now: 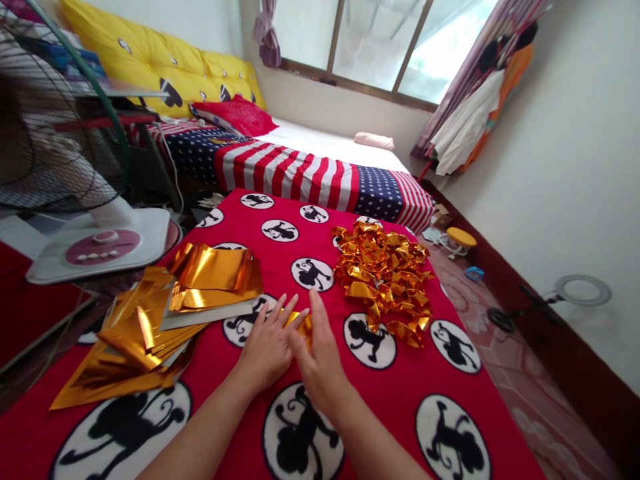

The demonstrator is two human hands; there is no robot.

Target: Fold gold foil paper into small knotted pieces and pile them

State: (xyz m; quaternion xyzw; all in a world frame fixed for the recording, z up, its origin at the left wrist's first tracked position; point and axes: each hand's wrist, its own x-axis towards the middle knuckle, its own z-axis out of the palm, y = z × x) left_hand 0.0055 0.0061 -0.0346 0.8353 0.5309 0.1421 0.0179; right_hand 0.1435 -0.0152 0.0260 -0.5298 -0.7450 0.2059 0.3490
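A small piece of gold foil paper (299,323) lies on the red cloth, mostly hidden under my hands. My left hand (270,341) rests flat with its fingers stretched over the foil's left side. Edge-on beside it, my right hand (323,367) touches the foil with its fingers straight and its thumb against the left hand. To the left are loose gold foil sheets (133,333) and a smaller stack of gold and grey sheets (215,277). Right of my hands sits a heap of folded, crumpled gold foil pieces (383,273).
The red cloth (400,387) with monkey prints covers the work surface. A fan (105,240) stands at the left edge. Behind is a bed (300,177) with a striped cover. A ring light (583,290) and a yellow stool (461,238) are on the right-hand floor.
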